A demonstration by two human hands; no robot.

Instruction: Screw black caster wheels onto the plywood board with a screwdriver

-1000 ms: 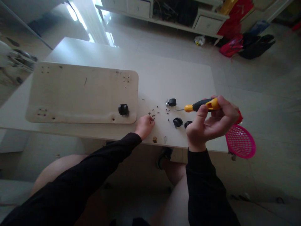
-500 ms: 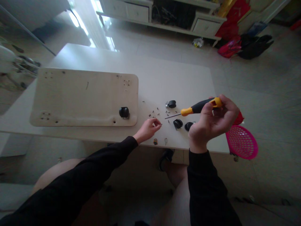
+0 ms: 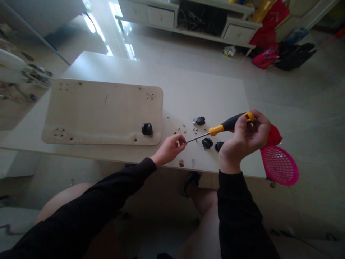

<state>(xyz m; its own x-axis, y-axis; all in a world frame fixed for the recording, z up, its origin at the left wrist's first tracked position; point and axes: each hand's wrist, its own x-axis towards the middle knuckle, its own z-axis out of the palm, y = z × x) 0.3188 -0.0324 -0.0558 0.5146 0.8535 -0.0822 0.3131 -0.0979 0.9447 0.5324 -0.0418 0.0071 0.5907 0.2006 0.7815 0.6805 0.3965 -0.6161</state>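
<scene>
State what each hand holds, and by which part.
Right hand: screwdriver, by the handle. Left hand: pinched at the screwdriver's tip; anything held there is indistinct.

Screwdriver brought tip-first to the left hand
The hand has been shifted rightward from the loose screws, and the gap to the tip has been closed.
</scene>
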